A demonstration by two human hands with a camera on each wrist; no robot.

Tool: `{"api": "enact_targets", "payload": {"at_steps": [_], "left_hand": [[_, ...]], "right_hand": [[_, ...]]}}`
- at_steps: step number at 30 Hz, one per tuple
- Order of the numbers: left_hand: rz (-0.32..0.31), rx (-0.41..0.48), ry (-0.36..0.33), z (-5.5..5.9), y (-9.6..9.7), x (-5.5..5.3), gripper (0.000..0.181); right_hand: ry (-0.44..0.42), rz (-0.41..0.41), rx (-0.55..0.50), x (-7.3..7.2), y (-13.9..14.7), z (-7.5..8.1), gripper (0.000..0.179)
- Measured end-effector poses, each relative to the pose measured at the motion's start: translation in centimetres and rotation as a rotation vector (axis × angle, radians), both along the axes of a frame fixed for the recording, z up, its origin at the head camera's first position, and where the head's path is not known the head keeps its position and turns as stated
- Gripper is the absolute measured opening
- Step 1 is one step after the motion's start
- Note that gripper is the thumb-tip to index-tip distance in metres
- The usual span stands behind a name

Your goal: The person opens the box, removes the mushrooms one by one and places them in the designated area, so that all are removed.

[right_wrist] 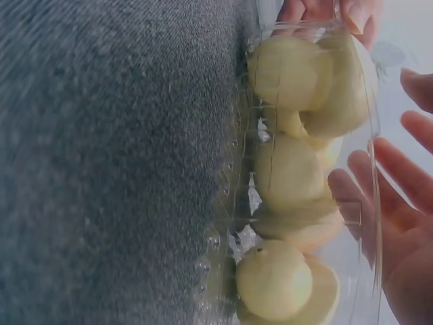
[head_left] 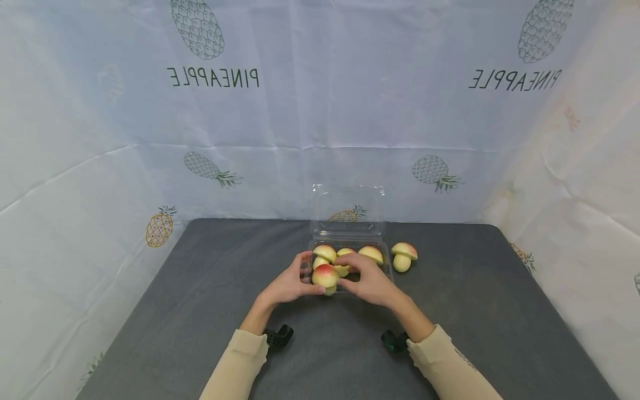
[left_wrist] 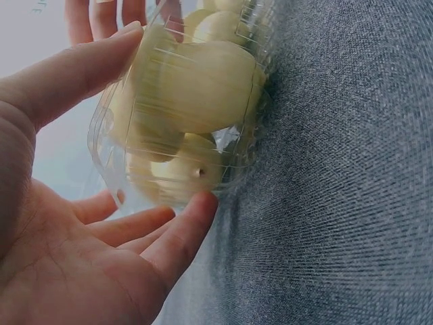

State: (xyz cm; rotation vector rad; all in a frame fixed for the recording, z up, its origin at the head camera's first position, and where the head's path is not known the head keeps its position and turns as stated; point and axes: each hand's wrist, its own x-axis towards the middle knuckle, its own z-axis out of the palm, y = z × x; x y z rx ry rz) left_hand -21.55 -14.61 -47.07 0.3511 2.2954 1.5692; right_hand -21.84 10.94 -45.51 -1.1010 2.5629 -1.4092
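Four mushrooms [head_left: 325,275] sit in the clear box [head_left: 348,239], and a fifth mushroom [head_left: 404,253] lies on the surface [head_left: 460,322], just right of it. The left grip [head_left: 292,282] is loose, touching the box's left end; the right grip [head_left: 371,281] reaches in, loose, holding nothing I can see. They seem to be tidying the four; next probably means making room for the fifth.

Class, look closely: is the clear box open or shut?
Open: its lid stands raised behind the clear box, leaving the mushroom-shaped pieces inside uncovered.
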Motion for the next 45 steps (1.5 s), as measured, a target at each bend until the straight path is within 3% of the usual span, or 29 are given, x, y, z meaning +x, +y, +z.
{"api": "enact_targets", "payload": {"at_steps": [22, 34, 45], "left_hand": [[-0.005, -0.001, 0.015, -0.1, 0.0, -0.1, 0.101], [-0.008, -0.004, 0.014, -0.2, 0.0, -0.1, 0.100], [0.005, -0.004, 0.012, 0.0, 0.0, -0.1, 0.101]], "right_hand": [[-0.056, 0.015, 0.034, -0.6, -1.8, -0.7, 0.043], [-0.148, 0.054, 0.031, -1.3, -2.2, -1.0, 0.047], [-0.129, 0.018, 0.029, -1.1, -2.1, -0.8, 0.047]]}}
